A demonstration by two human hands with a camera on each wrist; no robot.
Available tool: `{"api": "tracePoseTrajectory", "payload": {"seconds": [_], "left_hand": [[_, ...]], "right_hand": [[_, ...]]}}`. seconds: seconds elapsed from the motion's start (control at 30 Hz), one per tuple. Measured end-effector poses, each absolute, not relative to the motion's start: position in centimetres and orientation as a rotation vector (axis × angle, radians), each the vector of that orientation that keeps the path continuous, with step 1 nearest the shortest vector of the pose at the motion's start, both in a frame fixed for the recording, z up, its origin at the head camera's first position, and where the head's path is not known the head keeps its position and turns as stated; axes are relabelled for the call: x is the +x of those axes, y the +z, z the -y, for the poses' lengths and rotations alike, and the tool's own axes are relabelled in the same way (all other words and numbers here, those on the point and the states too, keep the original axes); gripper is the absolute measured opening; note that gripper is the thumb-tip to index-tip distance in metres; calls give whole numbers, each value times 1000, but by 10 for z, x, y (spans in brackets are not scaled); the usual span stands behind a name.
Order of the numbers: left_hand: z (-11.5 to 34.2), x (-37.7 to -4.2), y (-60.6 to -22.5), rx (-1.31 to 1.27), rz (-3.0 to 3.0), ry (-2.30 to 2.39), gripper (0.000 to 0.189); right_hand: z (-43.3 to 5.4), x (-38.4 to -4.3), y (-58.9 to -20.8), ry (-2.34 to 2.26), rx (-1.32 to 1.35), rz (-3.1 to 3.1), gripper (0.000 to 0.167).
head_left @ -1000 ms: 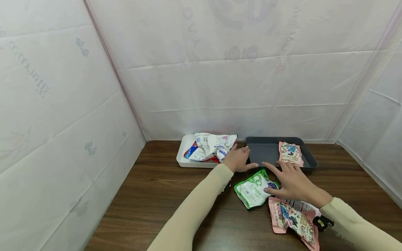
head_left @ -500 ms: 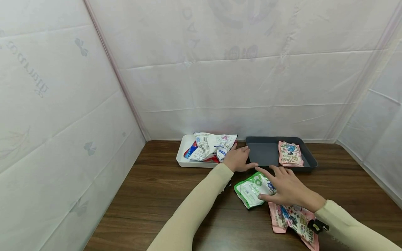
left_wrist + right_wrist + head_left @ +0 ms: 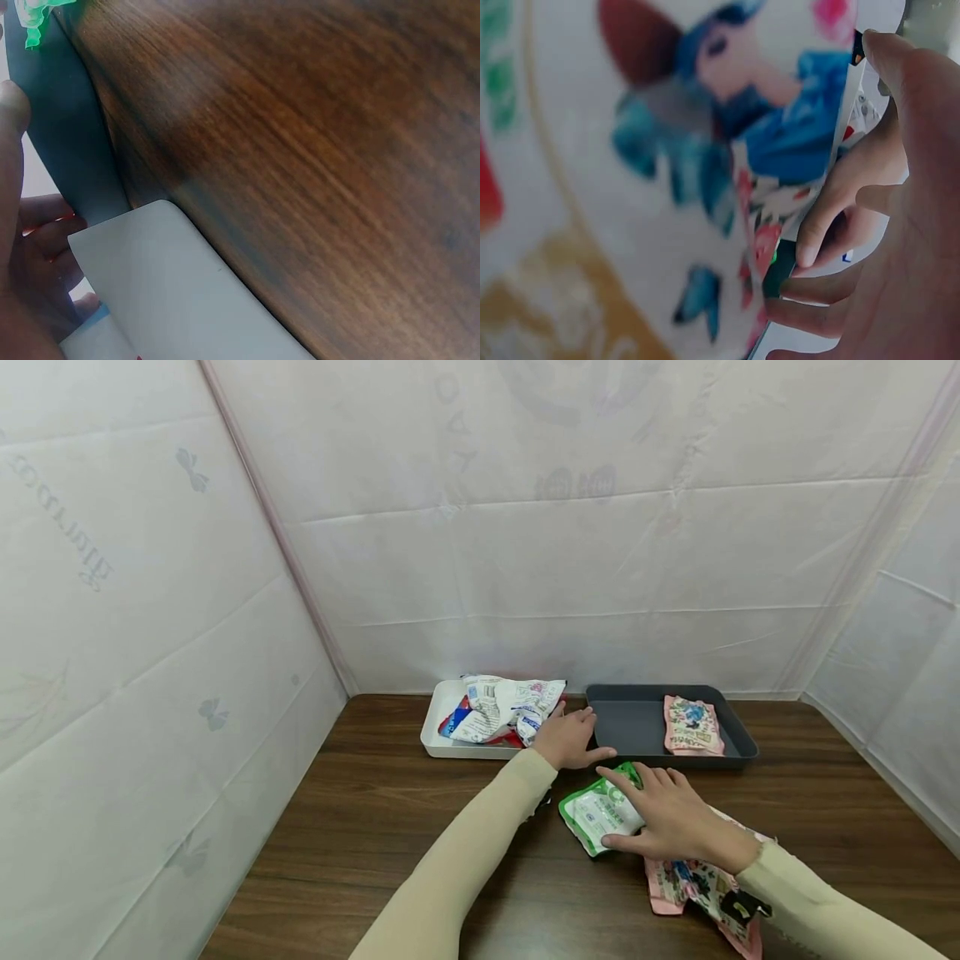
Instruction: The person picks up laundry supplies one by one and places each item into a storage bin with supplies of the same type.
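My left hand (image 3: 566, 739) rests between the white tray (image 3: 468, 752) and the dark grey tray (image 3: 626, 722), fingers spread, holding nothing I can see. In the left wrist view its fingers lie near the corner of the white tray (image 3: 165, 277). My right hand (image 3: 671, 814) hovers with parted fingers over a green and white pouch (image 3: 596, 818) and partly hides it; whether it touches is unclear. Under my right wrist lies a pink floral pouch (image 3: 667, 889), partly covered. A printed pouch (image 3: 667, 187) fills much of the right wrist view, beside that hand's fingers.
Crumpled in the white tray is a white packet (image 3: 498, 706) over a red and blue one (image 3: 455, 720). A small pink pouch (image 3: 692, 727) lies at the right end of the grey tray. Pale cloth walls (image 3: 480, 568) stand behind the wooden table (image 3: 360, 827) and at its sides.
My right hand has moved left and slightly toward me, covering more of the green and white pouch and the pink pouch. My left hand has stayed in place.
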State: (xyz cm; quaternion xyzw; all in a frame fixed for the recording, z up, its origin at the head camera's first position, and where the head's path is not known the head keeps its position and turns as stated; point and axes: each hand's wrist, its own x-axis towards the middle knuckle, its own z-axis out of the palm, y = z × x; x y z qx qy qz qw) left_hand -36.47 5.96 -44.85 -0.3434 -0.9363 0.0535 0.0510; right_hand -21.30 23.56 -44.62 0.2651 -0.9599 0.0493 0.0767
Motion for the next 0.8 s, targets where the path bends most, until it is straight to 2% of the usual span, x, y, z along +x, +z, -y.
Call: {"api": "tracePoseTrajectory", "payload": {"seconds": [0.8], "left_hand": [[-58,-366,-449,-1068,2875,138,81]], "right_hand": [[-218,-204,-446,119,746,2907,100]]}}
